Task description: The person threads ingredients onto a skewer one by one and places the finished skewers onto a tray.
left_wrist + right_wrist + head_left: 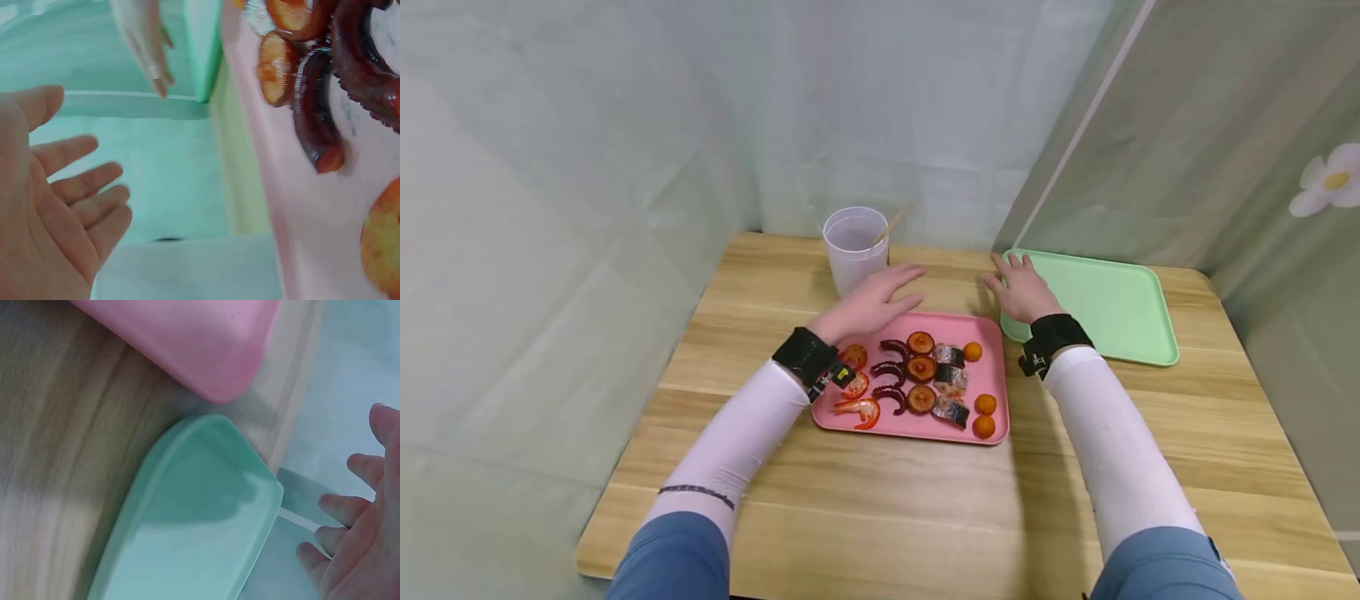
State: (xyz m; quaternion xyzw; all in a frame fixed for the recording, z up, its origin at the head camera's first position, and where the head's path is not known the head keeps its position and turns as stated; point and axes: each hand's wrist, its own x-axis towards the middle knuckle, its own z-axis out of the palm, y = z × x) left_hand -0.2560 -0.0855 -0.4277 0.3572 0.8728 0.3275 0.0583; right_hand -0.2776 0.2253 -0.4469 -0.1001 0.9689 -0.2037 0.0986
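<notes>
On a pink tray (850, 422) lie shrimp (859, 411), dark tentacle pieces (891, 398), round mushroom caps (921, 368), fish pieces with dark skin (951, 379) and orange balls (984, 427). My left hand (871, 302) is over the far left edge of this tray, fingers spread and holding nothing; in the left wrist view its palm (56, 200) and loose fingers show. My right hand (1024, 290) hovers over the near-left part of a green tray (1105, 304), fingers apart with nothing in them. In the right wrist view its relaxed fingers (344, 509) appear beside that tray.
A white cup (853, 250) with thin wooden sticks (892, 223) in it stands at the back, just beyond my left hand. The wooden table (880, 517) ends at pale curtains (925, 108) behind and on both sides.
</notes>
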